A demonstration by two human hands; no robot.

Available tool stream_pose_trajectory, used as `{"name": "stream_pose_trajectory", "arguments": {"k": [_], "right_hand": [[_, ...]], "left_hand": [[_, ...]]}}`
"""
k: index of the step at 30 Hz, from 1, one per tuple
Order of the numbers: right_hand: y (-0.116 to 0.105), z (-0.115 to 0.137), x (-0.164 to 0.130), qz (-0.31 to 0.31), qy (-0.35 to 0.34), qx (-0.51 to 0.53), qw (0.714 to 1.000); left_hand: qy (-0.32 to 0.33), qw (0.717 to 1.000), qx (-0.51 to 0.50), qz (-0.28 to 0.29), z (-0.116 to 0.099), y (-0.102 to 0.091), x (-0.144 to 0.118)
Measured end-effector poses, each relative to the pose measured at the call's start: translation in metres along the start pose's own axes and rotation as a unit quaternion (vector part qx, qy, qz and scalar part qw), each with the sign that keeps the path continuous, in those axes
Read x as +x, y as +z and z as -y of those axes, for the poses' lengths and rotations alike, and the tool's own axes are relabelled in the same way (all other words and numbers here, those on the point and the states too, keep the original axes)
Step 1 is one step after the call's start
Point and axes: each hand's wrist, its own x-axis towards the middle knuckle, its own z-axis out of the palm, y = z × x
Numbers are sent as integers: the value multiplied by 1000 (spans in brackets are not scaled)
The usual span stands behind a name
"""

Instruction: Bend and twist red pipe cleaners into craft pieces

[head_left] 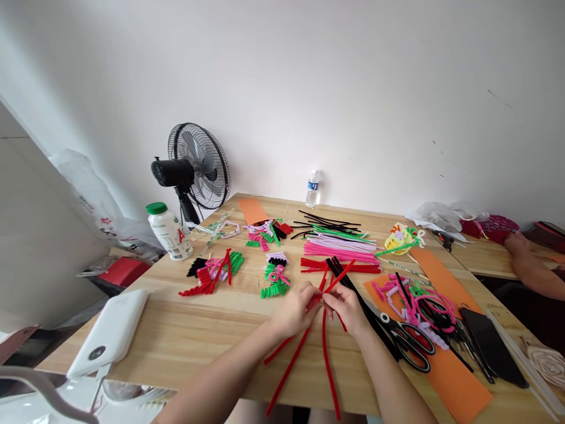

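Observation:
Several red pipe cleaners (325, 356) cross in a bundle between my hands, their ends fanning out above and below over the table. My left hand (300, 306) pinches the bundle near its crossing from the left. From the right, my right hand (346, 306) grips the same crossing, fingertips almost touching the left ones. Just beyond lie loose red pipe cleaners (362, 267) and a bunch of black ones (353, 282). To the left rest coiled pipe-cleaner pieces: a green, white and black one with a pink bow (276, 275) and a red, pink and green one (218, 271).
Scissors (408, 341), a phone (492, 347) and orange paper (454, 383) lie at right. A white power bank (110, 330), a green-capped bottle (170, 232) and a fan (198, 168) stand left. A water bottle (312, 189) is by the wall. Another person's arm (534, 268) reaches in at far right.

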Motion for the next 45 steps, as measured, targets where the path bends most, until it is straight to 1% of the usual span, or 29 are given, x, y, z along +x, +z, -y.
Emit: {"name": "stream_pose_trajectory", "arguments": {"k": [2,4,6,7,8,9,11,12,13,14,15,16,17,18,19,21,23,27,31,33,35,37,38,39,40,42,43,44,45], "right_hand": [[-1,-1,2,1,12,7,1000],[-2,-2,2,10,16,-1,1000],[-4,-1,0,17,4,-23,1000],[-4,0,-2,16,-13,-44,999],[-4,2,-3,14,-37,-71,997],[-4,4,-5,10,-68,-103,992],[-3,7,-7,4,-130,-167,977],[-2,7,-7,-1,-153,-189,970],[-2,7,-7,-8,-164,-201,966],[-1,5,-6,-16,-162,-202,966],[0,2,-5,-23,-147,-190,971],[0,-1,-3,-27,-119,-166,978],[0,-4,-1,-29,-85,-135,987],[0,-8,1,-27,-49,-100,993],[0,-11,2,-24,-16,-67,997],[0,-13,5,-13,32,-17,999],[0,-11,5,0,53,10,999],[0,-3,3,11,58,64,996],[0,-2,1,5,53,101,993],[-1,-4,1,16,49,92,994],[-2,-4,1,29,44,59,997],[-3,-2,0,15,10,-5,1000],[-4,-1,0,4,-25,-49,998],[-4,1,-2,-6,-68,-94,993],[-5,3,-3,-11,-113,-135,984],[-5,6,-4,-6,-176,-184,967],[-6,7,-5,-1,-183,-191,964],[-5,7,-5,-4,-173,-187,967],[-5,6,-4,-10,-148,-176,973]], "left_hand": [[79,990,116,1,-1,2,-2],[102,986,130,15,-2,2,-3],[50,998,43,24,-3,1,-2],[-11,999,-36,33,-3,1,-1],[-87,986,-131,51,-4,0,0],[-168,956,-227,83,-4,0,2],[-289,864,-376,172,-3,-3,6],[-317,827,-413,212,-3,-5,7],[-324,812,-423,238,-2,-6,8],[-317,823,-407,238,-2,-6,9],[-293,858,-364,211,-2,-6,9],[-252,908,-295,160,-2,-5,8],[-193,954,-204,101,-1,-4,6],[-123,986,-101,46,-1,-2,5],[-53,999,1,8,0,0,3],[51,986,156,-8,2,2,1],[85,969,232,4,3,2,1],[105,967,232,-15,2,-3,1],[139,963,232,-13,2,-3,0],[138,961,240,-8,2,0,-1],[123,972,199,2,1,2,-1],[64,994,85,14,0,3,0],[8,1000,6,23,0,2,1],[-60,994,-80,44,1,1,2],[-132,974,-164,81,2,-1,4],[-242,906,-289,191,5,-5,7],[-266,878,-320,236,6,-7,8],[-270,869,-327,255,7,-8,9],[-256,884,-308,242,7,-8,9]]}}
